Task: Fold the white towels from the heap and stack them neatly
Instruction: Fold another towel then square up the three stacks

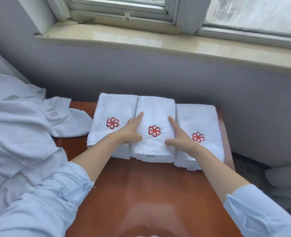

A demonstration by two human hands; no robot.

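Observation:
Three stacks of folded white towels with red flower logos stand side by side at the far end of the reddish-brown table (141, 194): a left stack (114, 108), a middle stack (155, 110) and a right stack (197, 117). My left hand (132, 130) lies flat against the left edge of the middle stack. On that stack's right edge rests my right hand (180, 136), fingers extended. Both thumbs rest on the top towel near its front. Neither hand grips anything. An unfolded white towel (67, 120) with a faint logo lies at the table's left.
A heap of white linen (16, 127) covers the surface to the left of the table. A grey wall and stone window sill (158, 41) stand behind the stacks. White folded cloth (284, 180) lies low on the right, beyond the table's edge.

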